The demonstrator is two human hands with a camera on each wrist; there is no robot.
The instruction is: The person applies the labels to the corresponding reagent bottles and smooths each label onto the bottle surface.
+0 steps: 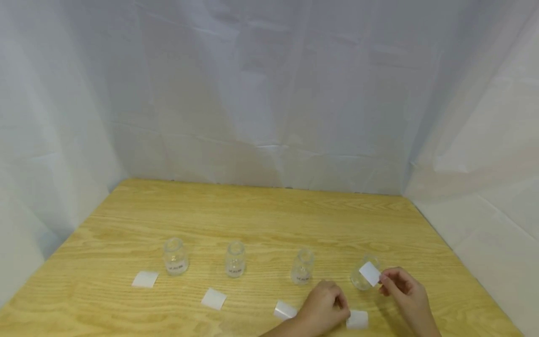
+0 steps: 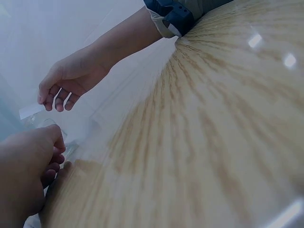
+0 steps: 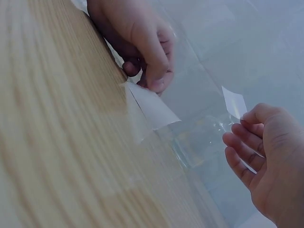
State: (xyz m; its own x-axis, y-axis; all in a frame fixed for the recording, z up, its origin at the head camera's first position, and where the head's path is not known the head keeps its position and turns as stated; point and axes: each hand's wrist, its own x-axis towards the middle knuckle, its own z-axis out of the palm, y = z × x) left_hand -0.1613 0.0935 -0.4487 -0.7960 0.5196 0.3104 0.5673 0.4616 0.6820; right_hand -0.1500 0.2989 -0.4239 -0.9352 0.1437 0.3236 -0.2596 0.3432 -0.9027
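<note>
My right hand (image 1: 405,294) pinches a small white label (image 1: 370,273) between thumb and fingertips, in front of the rightmost clear glass jar (image 1: 359,282). Lower down, my left hand (image 1: 323,305) pinches the edge of a white paper piece (image 1: 357,320) at the table surface. In the right wrist view this paper piece (image 3: 154,108) is partly raised, its corner at the left fingertips. The left wrist view shows the label (image 2: 30,111) at the right fingertips, above the left hand (image 2: 33,161); the paper under the left hand is hidden there.
More glass jars stand in a row to the left: one (image 1: 302,267), another (image 1: 235,260) and a far-left one (image 1: 175,257), with dark writing low on them. White paper pieces (image 1: 214,298) (image 1: 145,279) (image 1: 285,310) lie before them on the wooden table (image 1: 252,210). White sheeting (image 1: 261,93) surrounds it.
</note>
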